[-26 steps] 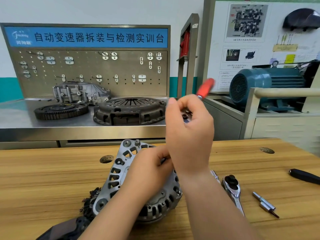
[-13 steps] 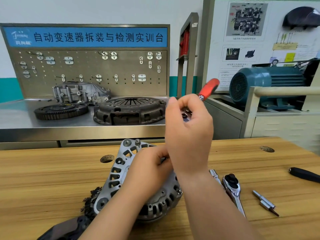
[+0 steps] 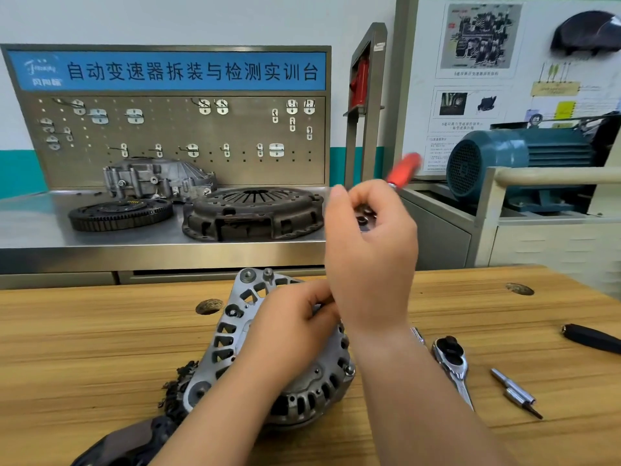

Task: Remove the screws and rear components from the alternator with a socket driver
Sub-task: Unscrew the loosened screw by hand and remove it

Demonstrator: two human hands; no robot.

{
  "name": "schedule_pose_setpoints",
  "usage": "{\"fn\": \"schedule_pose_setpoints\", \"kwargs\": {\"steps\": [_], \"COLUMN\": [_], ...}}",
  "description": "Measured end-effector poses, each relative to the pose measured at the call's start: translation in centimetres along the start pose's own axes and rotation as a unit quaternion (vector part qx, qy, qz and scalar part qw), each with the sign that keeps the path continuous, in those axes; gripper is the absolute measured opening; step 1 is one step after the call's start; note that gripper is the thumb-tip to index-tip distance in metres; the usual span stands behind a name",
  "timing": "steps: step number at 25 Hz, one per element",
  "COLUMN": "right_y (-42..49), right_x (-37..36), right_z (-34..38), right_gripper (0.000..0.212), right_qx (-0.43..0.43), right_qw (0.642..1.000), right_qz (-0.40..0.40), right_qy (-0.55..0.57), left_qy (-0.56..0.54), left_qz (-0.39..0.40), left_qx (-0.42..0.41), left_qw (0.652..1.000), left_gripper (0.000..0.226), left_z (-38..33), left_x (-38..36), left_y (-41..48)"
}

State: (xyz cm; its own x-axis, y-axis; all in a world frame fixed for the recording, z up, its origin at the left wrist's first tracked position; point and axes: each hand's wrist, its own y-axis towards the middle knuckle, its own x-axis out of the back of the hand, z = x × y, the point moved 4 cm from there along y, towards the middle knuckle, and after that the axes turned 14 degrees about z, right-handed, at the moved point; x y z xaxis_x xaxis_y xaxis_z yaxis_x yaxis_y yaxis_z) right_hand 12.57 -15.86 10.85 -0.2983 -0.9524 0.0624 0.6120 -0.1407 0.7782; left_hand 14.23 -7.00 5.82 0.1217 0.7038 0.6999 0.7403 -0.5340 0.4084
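- Alternator (image 3: 232, 334) is lying rear face up on the wooden desk (image 3: 100, 348), near its front edge, and is being steadied from above by the left grip (image 3: 289, 334).
- Left grip's fingers are being curled over the middle of the rear face. The fingertips are being hidden by the right wrist, so whether anything is being pinched cannot be told.
- Socket driver (image 3: 405, 166) is being held clear above the alternator by the right grip (image 3: 369, 257), which is being closed round its shaft. The red handle is pointing up and away and is blurred.
- A small dark round piece (image 3: 364, 216) is showing among the right fingers; socket tip or freed fastener cannot be told.
- Step judged: a fastener is being picked off the driver, or the tool is being readied between screws.
- Next move judged: the tip is needing to be lowered squarely onto a rear screw while the alternator is being braced against turning.
- Ratchet (image 3: 452, 361) and two loose bits (image 3: 514, 391) are lying on the desk to the right, apart from both grips.
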Motion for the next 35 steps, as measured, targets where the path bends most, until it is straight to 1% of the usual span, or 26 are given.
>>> {"fn": "schedule_pose_setpoints", "kwargs": {"steps": [1,2,4,6,7,8,9,10,11,12,14,15,17,19,21,22,23,24,25,27,28,30,32,33,34,35], "right_y": [-0.1,-0.1,0.4,0.7,0.7,0.6,0.5,0.5,0.5,0.3,-0.1,-0.1,0.5,0.8,0.9,0.8,0.7,0.5,0.1,-0.3,-0.2,0.5,0.7,0.6,0.6,0.7], "right_x": [-0.2,-0.4,-0.8,-1.2,-1.3,-1.3,-1.3,-1.1,-0.8,-0.4,-0.3,-0.3,-0.5,-0.9,-1.0,-0.9,-0.8,-0.4,-0.3,-0.6,-0.8,-0.9,-1.2,-1.1,-0.9,-0.8], "right_z": [0.0,-0.1,-0.3,0.1,0.5,0.8,0.6,0.2,-0.3,-0.3,0.0,-0.1,-0.3,0.2,0.6,0.3,-0.1,-0.4,-0.1,0.3,0.2,-0.2,0.3,0.7,0.6,0.1], "right_gripper": [0.032,0.033,0.032,0.028,0.026,0.024,0.023,0.025,0.027,0.028,0.03,0.031,0.03,0.025,0.024,0.025,0.026,0.028,0.03,0.03,0.03,0.029,0.026,0.024,0.024,0.026], "right_qx": [0.006,0.002,-0.027,-0.058,-0.066,-0.065,-0.059,-0.049,-0.029,-0.005,0.009,-0.003,-0.043,-0.077,-0.093,-0.089,-0.073,-0.043,-0.007,0.029,0.022,-0.032,-0.072,-0.073,-0.069,-0.065], "right_qw": [0.999,0.999,0.993,0.929,0.884,0.859,0.872,0.916,0.964,0.993,0.999,0.999,0.993,0.936,0.881,0.896,0.934,0.976,0.997,0.997,0.998,0.984,0.889,0.849,0.848,0.887], "right_qz": [-0.037,-0.028,0.086,0.266,0.337,0.374,0.362,0.308,0.215,0.107,-0.033,-0.034,0.078,0.252,0.327,0.301,0.241,0.154,0.069,-0.013,0.004,0.145,0.34,0.388,0.387,0.337], "right_qy": [-0.031,-0.028,0.075,0.249,0.317,0.345,0.324,0.254,0.154,0.054,-0.034,-0.026,0.073,0.232,0.329,0.315,0.252,0.151,0.044,-0.067,-0.052,0.101,0.3,0.351,0.355,0.309], "left_qy": [0.009,0.012,0.01,0.004,0.011,0.014,0.006,-0.002,0.0,0.005,0.03,0.033,0.017,-0.001,0.001,-0.006,-0.017,-0.022,-0.022,-0.005,0.0,-0.003,-0.009,-0.005,-0.002,-0.002], "left_qz": [-0.002,-0.002,-0.003,0.009,0.008,0.007,0.011,0.015,0.013,0.012,0.01,0.002,0.0,0.005,-0.003,-0.002,0.003,0.003,0.0,0.002,0.003,-0.001,-0.005,-0.009,-0.009,-0.003], "left_qx": [-0.001,-0.003,-0.008,0.0,0.004,0.006,0.007,0.007,0.006,0.004,-0.001,-0.003,-0.005,0.004,0.002,0.005,0.007,0.008,0.01,0.023,0.023,0.012,0.015,0.012,0.006,0.002], "left_qw": [1.0,1.0,1.0,1.0,1.0,1.0,1.0,1.0,1.0,1.0,1.0,0.999,1.0,1.0,1.0,1.0,1.0,1.0,1.0,1.0,1.0,1.0,1.0,1.0,1.0,1.0], "left_gripper": [0.065,0.066,0.052,0.024,0.023,0.024,0.021,0.023,0.038,0.052,0.066,0.065,0.041,0.023,0.029,0.028,0.027,0.034,0.05,0.068,0.067,0.047,0.029,0.029,0.03,0.027], "left_z": [-0.2,-0.2,0.1,0.9,1.2,1.3,1.2,0.9,0.5,0.0,-0.5,-0.3,0.2,1.0,1.1,0.9,0.6,0.2,-0.2,-0.2,0.0,0.6,1.3,1.5,1.5,1.4], "left_x": [0.1,0.1,0.0,-0.3,-0.3,-0.3,-0.3,-0.2,-0.1,0.0,0.2,0.1,-0.2,-0.4,-0.4,-0.3,-0.3,-0.2,0.0,0.1,0.0,-0.2,-0.4,-0.4,-0.4,-0.4], "left_y": [0.0,0.0,0.0,0.1,0.0,0.0,0.0,0.0,0.0,-0.1,0.1,0.1,0.1,0.1,0.0,0.1,0.1,0.0,0.0,0.0,0.0,0.0,0.0,0.0,0.1,0.1]}}
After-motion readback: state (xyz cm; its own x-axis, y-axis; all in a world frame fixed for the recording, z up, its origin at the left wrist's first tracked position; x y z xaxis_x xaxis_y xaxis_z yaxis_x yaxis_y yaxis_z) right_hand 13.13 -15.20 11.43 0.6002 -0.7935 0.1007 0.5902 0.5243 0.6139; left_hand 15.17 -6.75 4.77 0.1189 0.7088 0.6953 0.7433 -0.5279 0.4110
